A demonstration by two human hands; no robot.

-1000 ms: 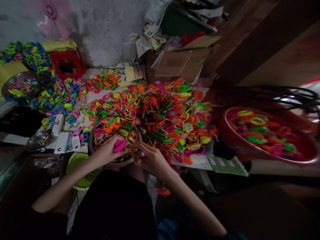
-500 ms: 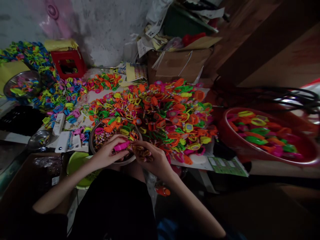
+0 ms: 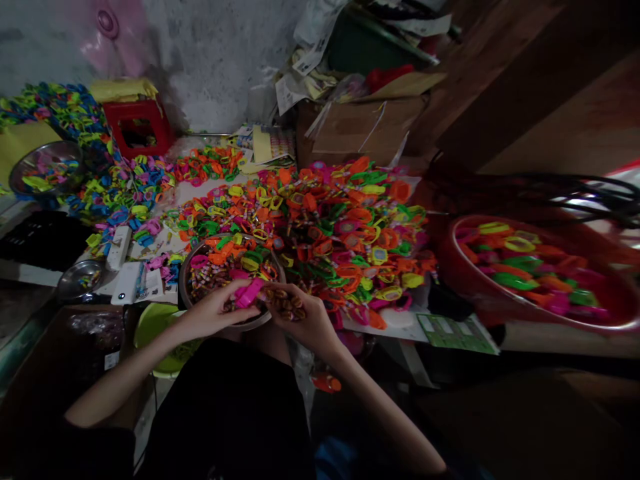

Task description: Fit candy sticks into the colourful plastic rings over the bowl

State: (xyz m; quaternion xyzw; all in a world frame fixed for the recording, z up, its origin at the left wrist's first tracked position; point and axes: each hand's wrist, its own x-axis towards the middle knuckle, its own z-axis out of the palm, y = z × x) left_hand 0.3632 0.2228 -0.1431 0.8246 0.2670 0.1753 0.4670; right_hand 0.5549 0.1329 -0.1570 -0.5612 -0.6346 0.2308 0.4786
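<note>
My left hand (image 3: 216, 310) pinches a pink toy watch (image 3: 249, 293) above the near rim of a metal bowl (image 3: 186, 293). My right hand (image 3: 313, 320) is closed around a bunch of small striped wrapped candy tubes (image 3: 286, 304), and its fingertips meet the watch's right end. Whether a tube sits in the watch is too small to tell. Inside the bowl lie many similar striped tubes (image 3: 203, 275) and some orange, green and yellow toy watches (image 3: 226, 251). A large heap of coloured toy watches (image 3: 350, 233) spreads behind and right of the bowl.
A red basin (image 3: 453, 247) of coloured watches stands at the right. To the left are a white phone (image 3: 126, 283), a small metal bowl (image 3: 63, 288) and more plastic pieces (image 3: 120, 183). Behind are a red stool (image 3: 163, 123) and a cardboard box (image 3: 345, 130). A yellow-green basin (image 3: 150, 327) sits below.
The pink watch has turned and tilted up between my hands, and my left fingers have shifted their hold on it. My right hand keeps the tubes and has barely moved.
</note>
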